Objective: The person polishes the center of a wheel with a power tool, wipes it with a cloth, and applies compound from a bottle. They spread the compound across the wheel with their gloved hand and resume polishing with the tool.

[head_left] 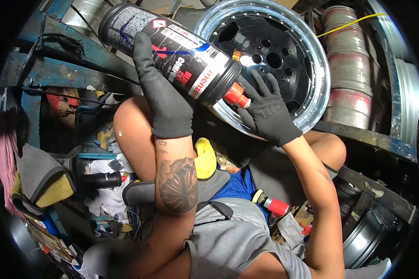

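In the upper middle of the head view, a large black bottle (184, 56) with a "menzer..." label lies tilted, its red nozzle cap (235, 96) pointing down to the right. Wrapped round the bottle is my left hand (165, 95), in a dark glove. My right hand (270, 109), gloved too, has its fingers spread, right beside the cap and over the lower part of a wheel rim (316, 51). The rim has a shiny chrome lip and a dark glossy face with bolt holes. The bottle overlaps the rim's left side.
Stacked metal wheel barrels (348, 69) stand at the right behind a blue frame. Grey and yellow cloths (46, 174) hang at the left, above a second black bottle (101, 180). A small red polisher (277, 206) lies beside my lap, near another rim (365, 237).
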